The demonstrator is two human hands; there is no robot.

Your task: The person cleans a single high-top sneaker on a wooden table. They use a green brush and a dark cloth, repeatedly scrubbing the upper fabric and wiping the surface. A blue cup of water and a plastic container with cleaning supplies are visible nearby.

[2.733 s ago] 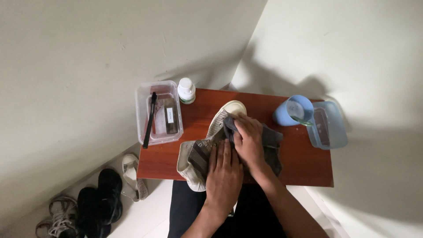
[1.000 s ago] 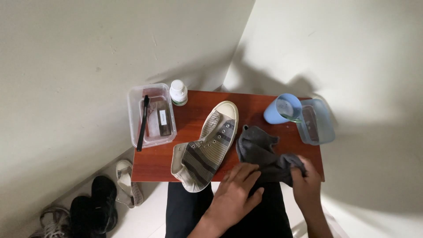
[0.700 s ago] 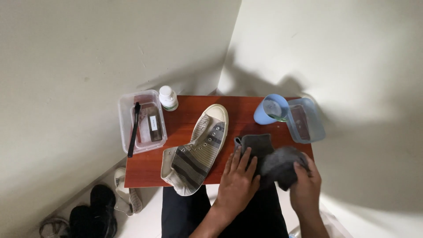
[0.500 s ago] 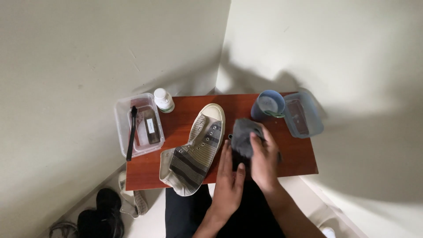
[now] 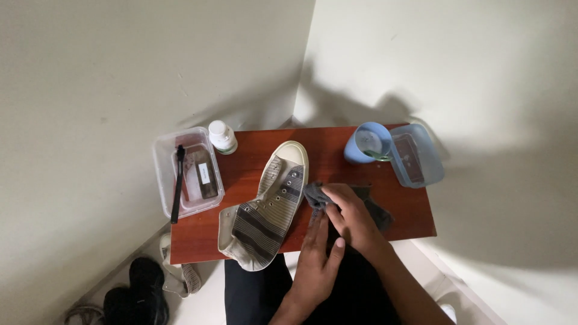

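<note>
At the near edge of the worktop (image 5: 253,162), both hands work on a dark grey cloth (image 5: 373,207). The left hand (image 5: 319,253) lies flat, fingers extended, palm down over the near part of the cloth, pressing rather than gripping. The right hand (image 5: 352,213) overlaps it from the right, fingers curled onto the cloth and pinching a fold near its left end. The cloth sits on the near right portion of the worktop, just right of the shoe.

The striped canvas shoe (image 5: 268,207) lies on its side across the middle of the worktop, white toe cap pointing far, collar overhanging the near edge. It is just beside the cloth; whether the two touch cannot be told.

On the floor, near left, dark shoes (image 5: 135,292) and a pale shoe (image 5: 177,274) are visible.

Further back at the left edge, a clear plastic box (image 5: 165,174) carries a black brush (image 5: 177,183). A white bottle (image 5: 222,136) stands at the far left corner. At the far right, a blue cup (image 5: 366,143) stands against a blue-tinted clear container (image 5: 418,156).
</note>
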